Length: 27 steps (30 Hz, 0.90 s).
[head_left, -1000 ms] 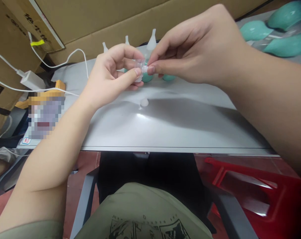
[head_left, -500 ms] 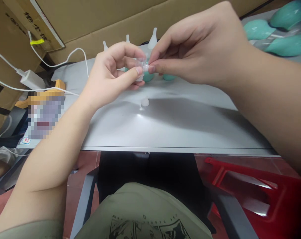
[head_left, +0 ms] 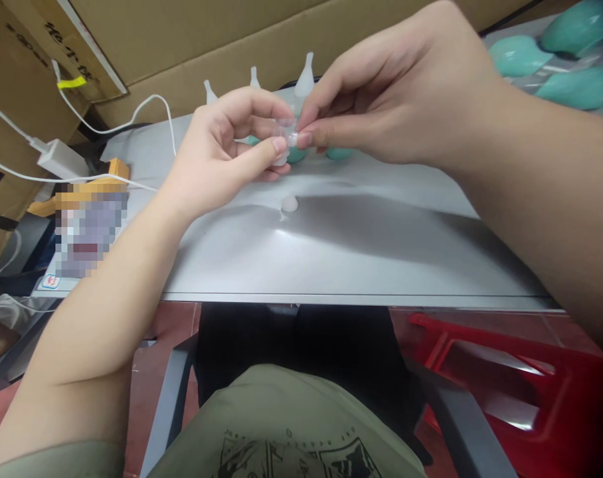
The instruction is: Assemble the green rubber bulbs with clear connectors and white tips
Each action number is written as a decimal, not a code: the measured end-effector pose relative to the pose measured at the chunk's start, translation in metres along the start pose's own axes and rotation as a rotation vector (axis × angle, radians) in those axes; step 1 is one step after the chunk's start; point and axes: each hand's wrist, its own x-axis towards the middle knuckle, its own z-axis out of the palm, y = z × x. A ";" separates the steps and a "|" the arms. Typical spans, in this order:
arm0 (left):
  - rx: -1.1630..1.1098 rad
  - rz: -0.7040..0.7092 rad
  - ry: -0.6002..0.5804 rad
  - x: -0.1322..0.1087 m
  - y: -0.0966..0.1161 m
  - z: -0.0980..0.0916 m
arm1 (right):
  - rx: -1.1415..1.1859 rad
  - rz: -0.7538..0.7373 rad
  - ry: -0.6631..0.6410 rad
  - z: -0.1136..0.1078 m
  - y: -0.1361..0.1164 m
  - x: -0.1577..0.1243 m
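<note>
My left hand (head_left: 222,136) is closed round a small clear plastic piece (head_left: 283,127), held above the table between thumb and fingers. With thumb and forefinger, my right hand (head_left: 406,99) pinches the narrow right end of the same piece. Whether that end is a separate part, I cannot tell. Below the hands, a small translucent white disc-like part (head_left: 289,204) lies on the grey table (head_left: 351,265). Behind them stand several teal bulbs (head_left: 339,153) with pointed white tips (head_left: 305,81), partly hidden by my fingers.
More teal bulbs (head_left: 578,86) with clear parts lie at the back right. On the left are a white charger (head_left: 65,159) with cables, an orange object (head_left: 118,169) and a blurred-out item (head_left: 95,232). Cardboard (head_left: 192,40) stands behind the table; a red plastic stool (head_left: 570,392) is below right.
Both hands keep almost the same pose. The right fingertips sit very slightly closer to the left ones on the clear piece. The view has shifted a little.
</note>
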 end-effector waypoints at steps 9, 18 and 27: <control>0.005 -0.026 -0.017 0.000 0.003 0.002 | 0.162 0.001 -0.012 0.007 0.005 0.002; -0.090 -0.092 -0.041 0.004 0.001 -0.006 | 0.130 -0.123 -0.147 -0.001 0.020 0.006; -0.190 -0.116 -0.054 0.006 -0.005 -0.005 | -0.270 -0.189 -0.069 -0.002 0.012 0.001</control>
